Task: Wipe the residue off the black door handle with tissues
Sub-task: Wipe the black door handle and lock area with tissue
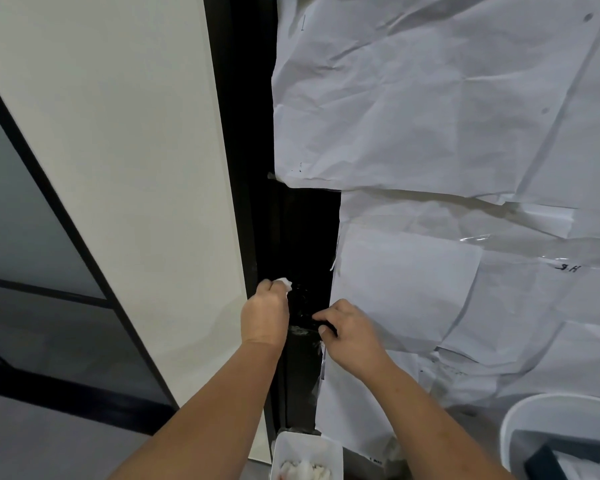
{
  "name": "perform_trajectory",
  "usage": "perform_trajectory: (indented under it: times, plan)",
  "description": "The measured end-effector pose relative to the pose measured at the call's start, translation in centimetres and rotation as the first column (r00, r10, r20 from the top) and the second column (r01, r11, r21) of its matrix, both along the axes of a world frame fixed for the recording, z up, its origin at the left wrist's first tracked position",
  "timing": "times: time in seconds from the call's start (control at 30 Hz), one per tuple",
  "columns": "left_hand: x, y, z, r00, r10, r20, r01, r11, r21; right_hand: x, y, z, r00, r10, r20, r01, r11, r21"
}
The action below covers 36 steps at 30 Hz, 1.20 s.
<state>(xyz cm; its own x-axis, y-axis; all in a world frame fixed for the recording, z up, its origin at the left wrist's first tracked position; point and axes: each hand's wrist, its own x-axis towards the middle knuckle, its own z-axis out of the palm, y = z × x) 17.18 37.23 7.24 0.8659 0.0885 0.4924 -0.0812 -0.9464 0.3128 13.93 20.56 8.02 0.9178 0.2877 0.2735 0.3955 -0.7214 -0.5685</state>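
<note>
Left hand [264, 315] grip clenches white tissue [284, 283] against black door handle [303, 311], for rubbing whitish residue [299, 330]. Right hand [352, 332] grip pinches handle end, probably steadying it.

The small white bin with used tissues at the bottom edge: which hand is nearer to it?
Neither clearly. The left hand, gripping a white tissue, and the right hand, gripping the black door handle, both sit well above the small white bin, either side.
</note>
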Motion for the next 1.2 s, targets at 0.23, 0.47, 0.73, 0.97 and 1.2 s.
perform_trajectory:
  times: [0.23,0.47,0.73,0.97,1.2]
  plan:
    - [-0.3,0.3,-1.1,0.959,-0.003,-0.283,0.015,0.999,0.04,-0.3,0.0,0.3,1.0,-0.005,-0.015,0.005,1.0,0.007]
    - [-3.0,0.1,-3.0,0.98,-0.092,-0.174,0.048,0.969,-0.241,-0.2,0.0,0.1,1.0,-0.022,-0.017,0.022,1.0,0.002]
    - [-3.1,2.2,-3.3,0.925,-0.13,-0.357,-0.1,0.823,-0.559,-0.3,0.3,0.1,0.999,-0.033,-0.01,0.033,0.999,-0.004]
    - [-3.1,-0.5,0.3,0.996,0.016,-0.093,-0.084,0.596,-0.798,-0.4,0.3,0.1,0.999,-0.034,0.006,0.034,0.999,-0.023]
    - [-1.2,-0.9,0.6,0.999,-0.012,-0.048,-0.009,0.904,-0.428,-0.2,0.2,0.0,1.0,-0.029,-0.005,0.029,0.999,-0.024]
